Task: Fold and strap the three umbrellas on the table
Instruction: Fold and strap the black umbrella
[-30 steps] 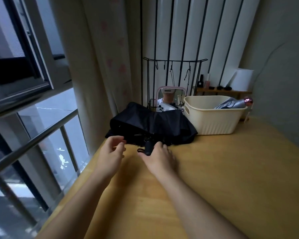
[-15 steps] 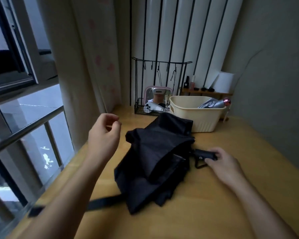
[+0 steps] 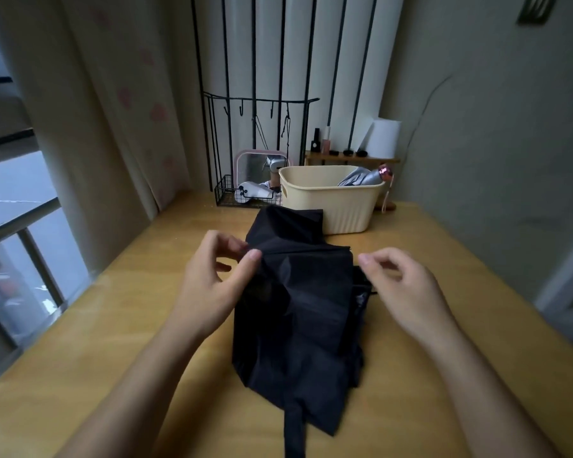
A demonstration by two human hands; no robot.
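Observation:
A black umbrella [image 3: 305, 312] lies loosely collapsed on the wooden table [image 3: 460, 325], its fabric bunched and its strap [image 3: 293, 431] trailing toward me. My left hand [image 3: 215, 279] pinches a fold of the fabric at the umbrella's upper left edge between thumb and fingers. My right hand [image 3: 401, 285] hovers just right of the umbrella with fingers curled and apart, holding nothing. The black handle [image 3: 363, 282] peeks out under the fabric by that hand. A silver folded umbrella [image 3: 361, 178] with a pink tip rests in the cream basket [image 3: 331, 206].
Behind the basket stand a pink-framed mirror [image 3: 255, 166], a black wire rack [image 3: 232, 193] and a small wooden shelf [image 3: 351, 158] with bottles and a paper roll. A curtain and window are on the left, a wall on the right.
The umbrella was dragged from the far table toward me and turned lengthwise. My right hand released the handle; my left hand came down and pinched the fabric.

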